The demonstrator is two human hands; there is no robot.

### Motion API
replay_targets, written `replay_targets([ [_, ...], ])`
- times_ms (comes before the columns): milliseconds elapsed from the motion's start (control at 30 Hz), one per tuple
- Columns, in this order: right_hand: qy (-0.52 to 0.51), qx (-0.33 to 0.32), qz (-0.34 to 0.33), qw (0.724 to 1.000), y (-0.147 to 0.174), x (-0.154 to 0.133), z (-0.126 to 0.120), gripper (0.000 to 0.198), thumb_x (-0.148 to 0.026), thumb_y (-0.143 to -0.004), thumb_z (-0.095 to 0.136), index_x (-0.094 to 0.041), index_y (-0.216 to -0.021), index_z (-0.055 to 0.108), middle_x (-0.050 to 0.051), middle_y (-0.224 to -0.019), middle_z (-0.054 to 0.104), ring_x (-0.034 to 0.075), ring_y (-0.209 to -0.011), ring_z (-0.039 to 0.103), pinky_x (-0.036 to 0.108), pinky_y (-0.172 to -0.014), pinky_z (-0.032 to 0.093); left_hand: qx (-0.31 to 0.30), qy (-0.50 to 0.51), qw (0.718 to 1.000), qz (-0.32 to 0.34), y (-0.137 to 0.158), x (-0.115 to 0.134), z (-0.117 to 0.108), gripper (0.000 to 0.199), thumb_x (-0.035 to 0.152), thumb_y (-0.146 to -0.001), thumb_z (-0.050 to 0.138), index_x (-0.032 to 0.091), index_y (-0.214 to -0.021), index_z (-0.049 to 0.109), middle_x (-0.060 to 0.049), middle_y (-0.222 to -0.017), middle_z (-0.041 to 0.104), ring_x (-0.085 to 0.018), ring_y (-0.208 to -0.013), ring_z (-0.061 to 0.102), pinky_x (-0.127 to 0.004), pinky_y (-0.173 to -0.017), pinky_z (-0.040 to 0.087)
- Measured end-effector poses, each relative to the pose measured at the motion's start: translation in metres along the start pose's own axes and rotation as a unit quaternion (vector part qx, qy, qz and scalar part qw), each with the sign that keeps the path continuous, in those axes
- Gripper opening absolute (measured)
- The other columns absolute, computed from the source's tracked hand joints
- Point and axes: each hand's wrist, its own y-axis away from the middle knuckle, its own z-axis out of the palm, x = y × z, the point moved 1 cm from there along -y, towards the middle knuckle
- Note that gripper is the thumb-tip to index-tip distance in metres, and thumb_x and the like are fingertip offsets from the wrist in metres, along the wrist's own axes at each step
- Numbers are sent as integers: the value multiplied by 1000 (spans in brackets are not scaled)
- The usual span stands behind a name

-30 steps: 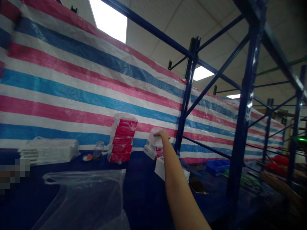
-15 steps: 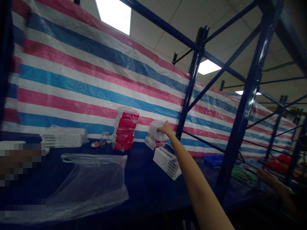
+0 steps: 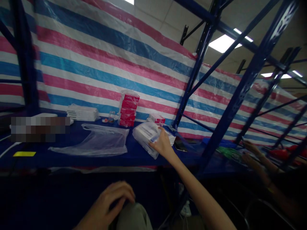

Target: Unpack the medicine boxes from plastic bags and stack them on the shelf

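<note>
On the blue shelf, a stack of flat white boxes lies tilted, with clear plastic over its left part. My right hand grips it from the right, thumb on the near side and fingers over the top. Behind it sits a smaller white-and-red box, partly in plastic. My left hand rests by my knee, fingers loosely bent, thumb apart and nothing held. An unfolded clear plastic bag lies flat on the shelf, left of the stack.
A bagged pile of red boxes stands at the back, beside a small glass jar and a bagged white stack. A dark phone-like slab lies right of my hand. Blue rack posts rise there; another person's hands are beyond.
My right hand has come down and nearer, from a bunched plastic bag at the back onto the white boxes, which now have plastic over them. My left hand has come into view.
</note>
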Motion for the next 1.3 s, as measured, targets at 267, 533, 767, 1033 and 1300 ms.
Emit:
replay_targets([
  [267, -51, -146, 0, 988, -8, 21, -6, 76, -52, -68, 60, -12, -128, 35, 18, -128, 45, 28, -118, 44, 40, -95, 35, 54, -181, 972, 139, -188, 12, -52, 21, 27, -85, 44, 18, -98, 58, -6, -106, 56, -19, -105, 49, -33, -93, 36],
  [533, -22, -52, 19, 998, -32, 31, -5, 27, -15, -77, 50, -12, -101, 62, 7, -85, 66, 17, -82, 60, 27, -78, 42, -63, -413, 906, 64, -272, -16, -38, 23, 24, -80, 52, 19, -101, 60, -7, -106, 61, -24, -102, 52, -37, -87, 35],
  [767, 62, 39, 40, 997, -15, 50, -23, 26, -16, -82, 45, -15, -98, 65, 10, -93, 64, 21, -91, 57, 31, -83, 41, 77, -482, 872, 41, -239, -29, -73, 22, 13, -77, 46, 19, -92, 61, -8, -98, 61, -27, -102, 50, -46, -87, 31],
  [1033, -54, 31, -26, 998, -22, 36, -20, 27, -26, -80, 51, -19, -104, 63, 5, -102, 65, 19, -94, 58, 29, -86, 41, 9, -373, 926, 60, -257, -22, -63, 32, 25, -79, 51, 18, -109, 58, -8, -109, 62, -22, -102, 54, -31, -86, 37],
  [1300, -157, 157, 75, 972, -19, 70, -27, 27, -28, -80, 41, -16, -87, 64, 6, -83, 68, 21, -79, 60, 29, -76, 43, 223, -321, 920, 11, -230, -14, -78, 22, 26, -81, 44, 19, -77, 65, -3, -73, 66, -19, -73, 60, -26, -64, 39],
])
